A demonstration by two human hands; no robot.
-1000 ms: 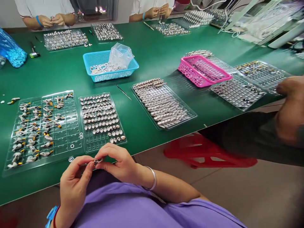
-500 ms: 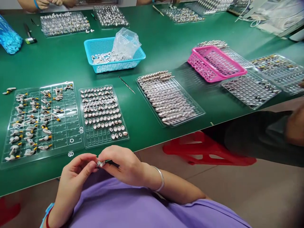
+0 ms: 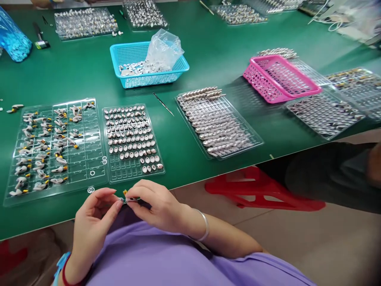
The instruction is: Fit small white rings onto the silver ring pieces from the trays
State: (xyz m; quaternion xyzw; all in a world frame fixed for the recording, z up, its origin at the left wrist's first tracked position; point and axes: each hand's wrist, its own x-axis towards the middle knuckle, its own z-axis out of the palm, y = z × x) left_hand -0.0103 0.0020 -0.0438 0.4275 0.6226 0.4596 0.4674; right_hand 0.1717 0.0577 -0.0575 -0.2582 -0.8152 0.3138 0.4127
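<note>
Both my hands meet just below the near edge of the green table (image 3: 208, 67), over my purple lap. My left hand (image 3: 95, 218) and my right hand (image 3: 154, 202) pinch one small grey part with a yellow tip (image 3: 127, 197) between their fingertips. Right above them lies a clear tray of small oval silver parts (image 3: 131, 139). To its left lies a clear tray of grey parts with yellow tips (image 3: 53, 147). A silver bangle sits on my right wrist.
A blue basket (image 3: 149, 63) with a plastic bag, a pink basket (image 3: 279, 77), a tray of long silver parts (image 3: 217, 123) and a thin tool (image 3: 163, 104) lie on the table. Further trays line the far edge. Another person's dark sleeve (image 3: 327, 174) and a red stool (image 3: 256, 190) are at right.
The view has tipped down and left, so the table's far side left the frame. My fingers have turned the small part; its yellow tip shows now. The neighbour's hand has drawn back to the right.
</note>
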